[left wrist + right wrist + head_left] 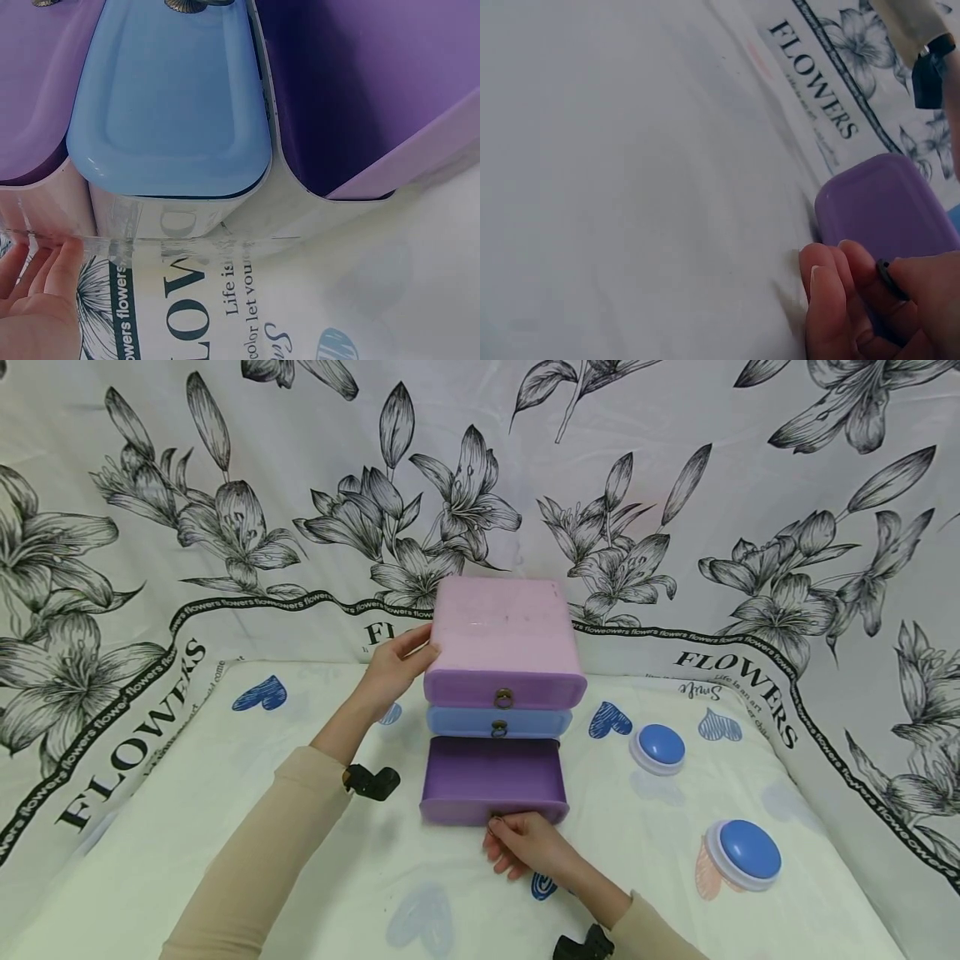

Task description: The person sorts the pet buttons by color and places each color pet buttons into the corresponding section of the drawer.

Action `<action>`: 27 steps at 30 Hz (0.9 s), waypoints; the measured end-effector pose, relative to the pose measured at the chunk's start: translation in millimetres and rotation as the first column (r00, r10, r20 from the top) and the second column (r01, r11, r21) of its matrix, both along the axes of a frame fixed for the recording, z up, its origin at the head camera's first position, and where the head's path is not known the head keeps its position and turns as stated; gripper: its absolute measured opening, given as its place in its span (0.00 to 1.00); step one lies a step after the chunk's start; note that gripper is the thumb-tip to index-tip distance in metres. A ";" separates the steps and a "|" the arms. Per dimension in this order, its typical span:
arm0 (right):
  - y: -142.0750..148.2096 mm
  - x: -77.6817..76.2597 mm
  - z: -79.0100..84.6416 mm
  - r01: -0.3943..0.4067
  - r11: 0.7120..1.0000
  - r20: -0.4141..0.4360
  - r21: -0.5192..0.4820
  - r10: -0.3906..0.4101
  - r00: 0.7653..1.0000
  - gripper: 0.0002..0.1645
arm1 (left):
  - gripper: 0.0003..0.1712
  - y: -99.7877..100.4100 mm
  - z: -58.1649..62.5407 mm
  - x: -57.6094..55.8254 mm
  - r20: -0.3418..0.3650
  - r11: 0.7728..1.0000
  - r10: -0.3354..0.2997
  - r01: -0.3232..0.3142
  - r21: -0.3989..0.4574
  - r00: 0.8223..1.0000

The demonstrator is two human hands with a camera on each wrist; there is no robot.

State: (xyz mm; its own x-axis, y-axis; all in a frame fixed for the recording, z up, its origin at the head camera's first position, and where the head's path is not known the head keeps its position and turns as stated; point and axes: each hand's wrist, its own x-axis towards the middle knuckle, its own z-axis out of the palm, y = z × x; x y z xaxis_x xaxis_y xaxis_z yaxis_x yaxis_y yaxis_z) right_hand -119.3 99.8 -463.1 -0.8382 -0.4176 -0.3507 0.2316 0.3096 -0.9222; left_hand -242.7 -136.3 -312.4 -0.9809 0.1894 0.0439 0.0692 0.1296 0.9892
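A small three-drawer cabinet (pixel 504 625) with a pink top stands in the middle of the head view. Its bottom purple drawer (pixel 493 768) is pulled out, and the inside shows. The blue middle drawer (pixel 176 97) and the purple top drawer (pixel 465 690) are closed, each with a metal ring pull. My left hand (pixel 397 667) rests against the cabinet's left side near the top, fingers fairly straight along the wall in the left wrist view. With thumb and forefinger, my right hand (pixel 532 847) pinches the dark ring pull (pixel 891 280) on the bottom drawer's front.
Two round blue-and-white push lights or buttons lie to the right, the farther button (pixel 660 747) beside the cabinet and the nearer button (pixel 746 853) closer to me. A heart-printed cloth (pixel 360 877) covers the surface. Behind hangs a flower-printed curtain (pixel 517 468).
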 end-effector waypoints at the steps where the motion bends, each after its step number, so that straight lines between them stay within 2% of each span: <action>1: 0.4 1.8 -0.3 0.002 1.000 0.003 -0.001 -0.002 1.000 0.26 | 0.32 -0.1 -0.1 0.0 0.002 1.000 0.002 -0.002 -0.001 1.000; 7: 2.6 12.4 -4.0 0.009 1.000 0.034 -0.023 -0.008 0.999 0.26 | 0.32 0.4 0.1 0.3 0.009 1.000 0.001 -0.001 0.007 1.000; 12: 2.8 19.2 -5.6 0.009 1.000 0.027 -0.026 -0.008 1.000 0.26 | 0.32 1.2 0.8 0.2 0.015 1.000 0.006 -0.006 0.011 1.000; 15: 1.8 22.6 -6.4 0.011 1.000 0.017 -0.025 -0.010 1.000 0.25 | 0.32 -0.5 -7.5 -7.1 0.005 1.000 0.008 -0.008 0.010 1.000; 19: 0.7 27.4 -8.1 0.014 0.999 0.018 -0.036 -0.013 1.000 0.26 | 0.33 -1.0 -8.5 -7.6 0.005 1.000 0.006 -0.006 0.018 1.000; 22: 0.5 30.4 -8.5 0.018 0.999 0.024 -0.045 -0.017 1.000 0.26 | 0.32 -0.3 -2.7 -2.8 0.011 1.000 -0.001 0.000 0.019 1.000; 27: 0.3 35.1 -8.0 0.018 0.998 0.030 -0.055 -0.016 0.999 0.26 | 0.33 -3.2 -15.0 -12.1 0.001 1.000 0.002 -0.002 0.020 1.000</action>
